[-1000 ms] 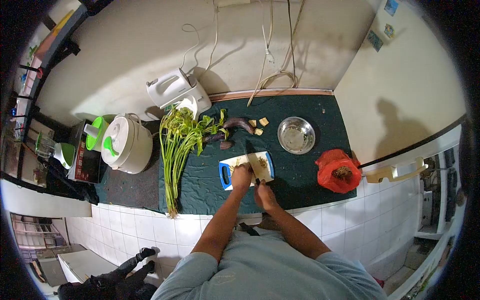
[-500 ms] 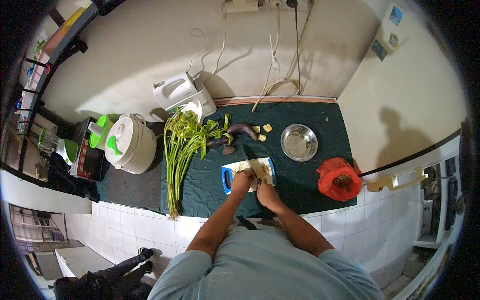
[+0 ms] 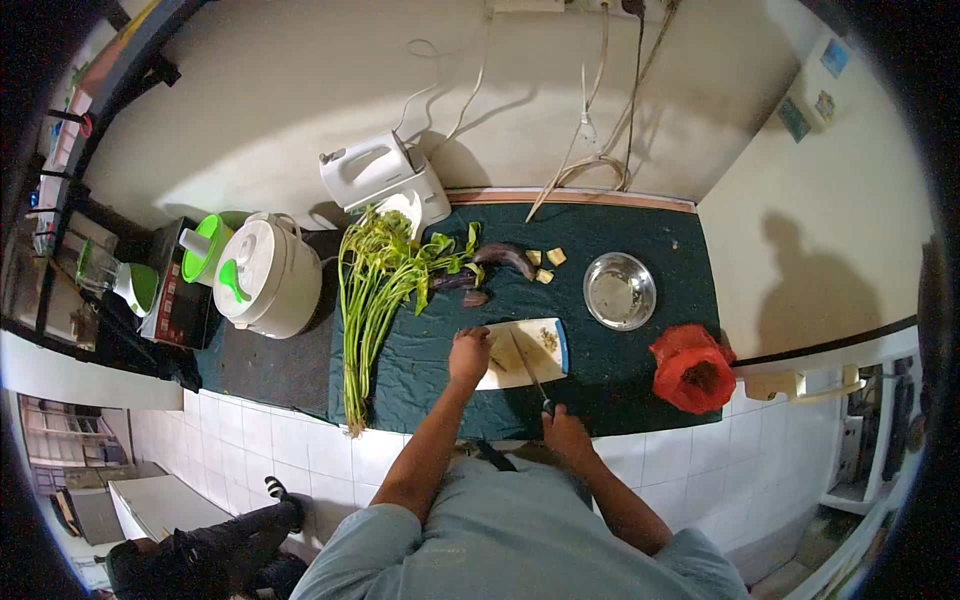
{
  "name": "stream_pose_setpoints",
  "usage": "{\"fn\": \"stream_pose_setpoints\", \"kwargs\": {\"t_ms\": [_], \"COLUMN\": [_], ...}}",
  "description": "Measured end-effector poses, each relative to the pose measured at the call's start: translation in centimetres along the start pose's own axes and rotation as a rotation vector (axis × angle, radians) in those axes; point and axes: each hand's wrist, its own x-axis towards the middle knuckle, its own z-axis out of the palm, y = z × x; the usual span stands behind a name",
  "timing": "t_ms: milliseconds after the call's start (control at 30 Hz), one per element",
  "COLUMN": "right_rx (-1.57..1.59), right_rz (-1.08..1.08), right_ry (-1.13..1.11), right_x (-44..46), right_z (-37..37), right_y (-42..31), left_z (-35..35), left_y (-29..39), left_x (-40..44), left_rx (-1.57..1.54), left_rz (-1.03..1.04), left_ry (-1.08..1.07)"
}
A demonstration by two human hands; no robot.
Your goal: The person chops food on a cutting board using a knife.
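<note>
My right hand point(image 3: 567, 433) is wrapped round the handle of a kitchen knife point(image 3: 530, 370), whose blade points away from me over a white cutting board point(image 3: 512, 375) with blue ends. Small chopped bits point(image 3: 548, 340) lie on the board's right part, and a few pieces show near my left hand. Closed over the board's left end, my left hand point(image 3: 470, 355) hides the blue handle there. Beyond the board are a dark purple eggplant point(image 3: 505, 257), a smaller dark piece point(image 3: 475, 298) and several pale yellow cubes point(image 3: 544, 275).
Long-stemmed leafy greens point(image 3: 370, 320) lie left of the board. A metal bowl point(image 3: 619, 291) and a red plastic bag point(image 3: 692, 370) stand to the right. A white rice cooker point(image 3: 268, 275) and a hand mixer point(image 3: 385, 180) are at the left. Another person's legs point(image 3: 235, 530) show lower left.
My right hand has drawn the knife back toward me and to the right, off the chopped bits. My left hand has shifted left from the board's middle onto its handle end.
</note>
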Motion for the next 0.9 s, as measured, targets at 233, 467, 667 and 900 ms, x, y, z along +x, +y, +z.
{"fn": "stream_pose_setpoints", "kwargs": {"t_ms": [233, 467, 667, 900], "right_rx": [-0.139, -0.182, -0.124, -0.088], "right_rz": [0.159, -0.047, 0.036, 0.073], "right_ry": [-0.030, 0.293, 0.102, 0.119], "right_x": [-2.5, -1.9, -1.3, -2.5], "right_z": [0.7, 1.8, 2.5, 2.8], "right_y": [1.2, 1.9, 2.2, 0.9], "left_z": [0.5, 0.6, -0.3, -1.8], "left_y": [0.9, 1.7, 1.2, 0.6], "left_x": [1.1, 1.7, 1.2, 1.5], "left_rx": [0.135, 0.219, 0.175, 0.180], "left_rz": [0.043, -0.031, 0.002, -0.143], "left_ry": [-0.066, -0.161, -0.111, -0.271]}}
